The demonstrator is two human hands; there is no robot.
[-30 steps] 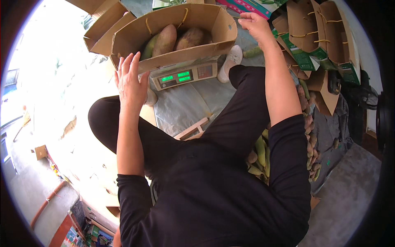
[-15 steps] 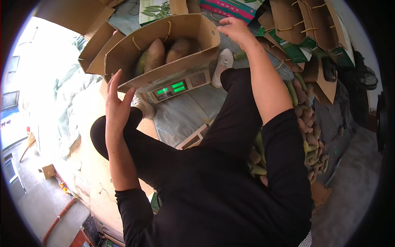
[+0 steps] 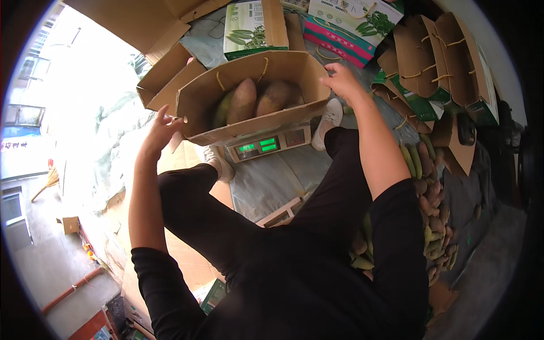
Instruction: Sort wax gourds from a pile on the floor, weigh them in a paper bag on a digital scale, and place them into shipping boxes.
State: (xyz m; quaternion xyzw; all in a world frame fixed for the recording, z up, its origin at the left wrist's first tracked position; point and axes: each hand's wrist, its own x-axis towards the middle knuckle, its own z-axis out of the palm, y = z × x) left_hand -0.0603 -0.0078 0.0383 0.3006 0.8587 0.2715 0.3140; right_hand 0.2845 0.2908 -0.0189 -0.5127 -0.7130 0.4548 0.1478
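An open cardboard carton (image 3: 226,134) with yellow cord handles stands on a digital scale (image 3: 283,141) with a lit green display. Inside lie several large oblong brown and green fruits or tubers (image 3: 242,102). My left hand (image 3: 161,133) is at the carton's left end, thumb and forefinger apart beside its corner and a loose flap. At the right end, my right hand (image 3: 344,85) has its fingers bent around the upper edge of the carton's side, pinching it. The undersides of the fingers are hidden.
Open cartons (image 3: 428,62) with cord handles stand at the far right. Printed boxes (image 3: 249,31) lie beyond the carton. A heap of brown and green produce (image 3: 433,226) is beside my right leg. A wooden frame (image 3: 280,214) lies between my legs. A broom (image 3: 51,178) is at far left.
My right hand has closed on the carton's right edge. My left hand has drawn in its fingers beside the left corner. The whole view has shifted, so the scene sits lower and further right.
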